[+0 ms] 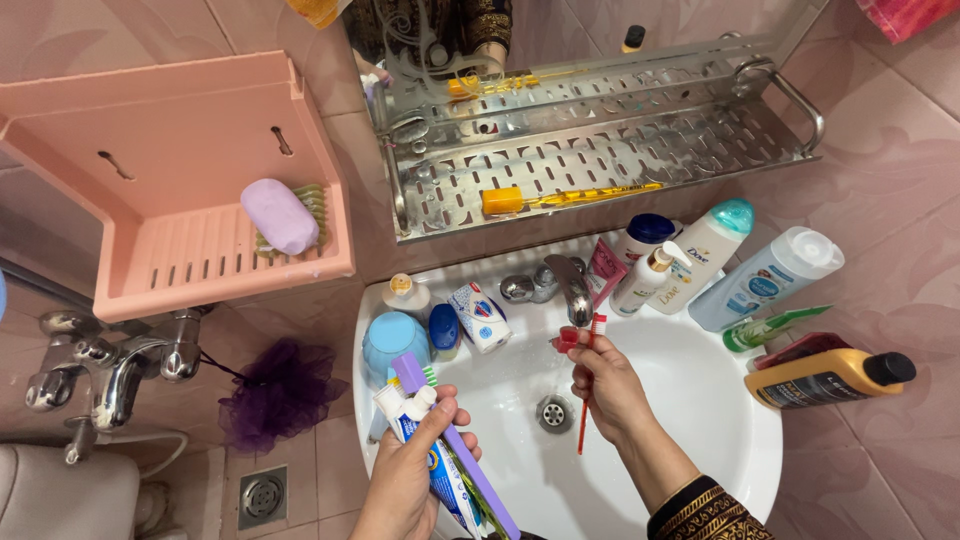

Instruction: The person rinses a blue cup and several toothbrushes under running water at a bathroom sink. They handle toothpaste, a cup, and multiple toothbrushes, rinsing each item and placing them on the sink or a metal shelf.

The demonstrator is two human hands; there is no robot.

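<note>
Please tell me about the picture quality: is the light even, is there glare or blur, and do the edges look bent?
Head view: soft, even light; mild glare on the steel shelf and tap. The left hand with the toothpaste tube and the right hand with the red toothbrush are sharp. The wide lens bends the sink and pink tray toward the edges.

Glossy white ceramic formed the sink point(720, 400) beneath the fingers point(585, 362), which pinched a translucent red plastic toothbrush point(586, 400) just below the polished chrome tap point(575, 288).
</note>
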